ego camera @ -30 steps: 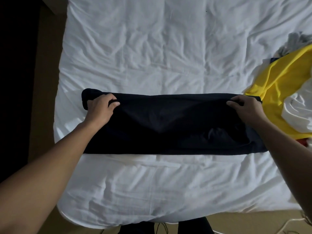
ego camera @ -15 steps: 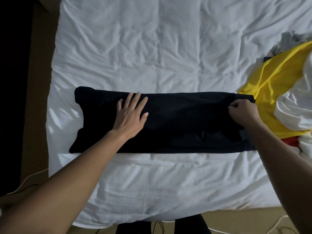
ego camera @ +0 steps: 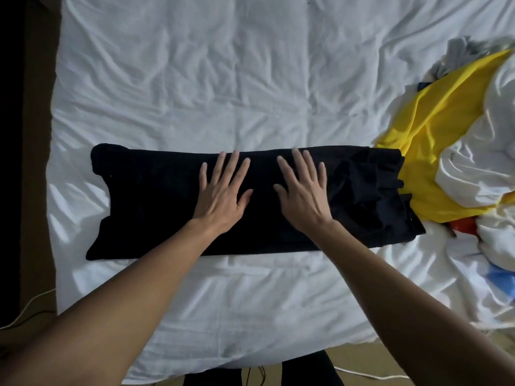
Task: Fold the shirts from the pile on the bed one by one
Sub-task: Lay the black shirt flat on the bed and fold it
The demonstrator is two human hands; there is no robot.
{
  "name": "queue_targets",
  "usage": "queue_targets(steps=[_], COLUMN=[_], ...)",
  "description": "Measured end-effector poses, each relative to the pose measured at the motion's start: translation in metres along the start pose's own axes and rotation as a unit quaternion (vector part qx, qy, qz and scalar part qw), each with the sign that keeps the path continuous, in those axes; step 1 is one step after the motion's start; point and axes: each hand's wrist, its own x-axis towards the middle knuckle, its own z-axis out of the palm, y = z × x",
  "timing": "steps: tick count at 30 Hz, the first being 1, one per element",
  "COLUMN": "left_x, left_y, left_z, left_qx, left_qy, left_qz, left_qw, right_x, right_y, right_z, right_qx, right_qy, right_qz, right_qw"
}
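Two flat palms, left hand (ego camera: 223,190) and right hand (ego camera: 303,193), fingers spread, press the folded black shirt (ego camera: 153,201) near the bed (ego camera: 250,79) front edge.

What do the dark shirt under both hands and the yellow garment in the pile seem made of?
Dark shirt: matte, soft knit, likely cotton jersey; it swallows light and lies limp. Yellow garment: smoother cloth with a slight sheen and broad folds, possibly polyester, though that is uncertain.

Cloth all over, mostly matt.
We see the dark shirt (ego camera: 156,201) at centre frame as soft matt fabric, the white bed sheet (ego camera: 223,93) as creased matt cloth, the yellow shirt (ego camera: 418,140) at right as smoother with a faint sheen.
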Motion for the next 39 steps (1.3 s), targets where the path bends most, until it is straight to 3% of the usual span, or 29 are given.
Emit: queue_targets(steps=[8, 14, 16, 20, 22, 24, 27, 31, 35, 39], left_x=[-0.013, -0.011, -0.007, -0.005, -0.005, -0.006, -0.001, 0.014, 0.029, 0.024], left_y=[-0.027, 0.005, 0.041, 0.152, 0.207, 0.249, 0.287, 0.313, 0.329, 0.325], left_z=[0.02, 0.014, 0.008, 0.008, 0.017, 0.03, 0.051, 0.056, 0.061, 0.063], left_qx=[0.067, 0.045, 0.002, -0.079, -0.099, -0.091, -0.039, 0.01, 0.024, -0.069], left_qy=[-0.004, 0.003, 0.029, 0.074, 0.054, 0.017, -0.027, -0.03, -0.012, 0.071], left_qz=[-0.03, -0.092, -0.082, 0.058, 0.119, 0.148, 0.158, 0.137, 0.133, 0.116], left_qw=[0.997, 0.995, 0.996, 0.992, 0.986, 0.985, 0.986, 0.99, 0.991, 0.988], right_x=[-0.006, 0.002, 0.004, 0.008, 0.019, 0.032, 0.05, 0.064, 0.062, 0.057], right_y=[0.138, 0.213, 0.218, 0.213, 0.211, 0.21, 0.214, 0.219, 0.217, 0.213], right_z=[-0.021, -0.056, -0.064, -0.082, -0.088, -0.093, -0.103, -0.114, -0.116, -0.123], right_qx=[-0.102, -0.071, -0.067, -0.015, 0.011, 0.01, -0.017, -0.01, -0.015, -0.027], right_qy=[-0.036, -0.085, -0.078, 0.008, -0.029, -0.124, -0.211, -0.274, -0.273, -0.234], right_qz=[0.099, 0.155, 0.126, 0.022, -0.006, -0.002, 0.018, 0.038, 0.032, 0.0], right_qw=[0.989, 0.982, 0.987, 1.0, 0.999, 0.992, 0.977, 0.961, 0.961, 0.972])
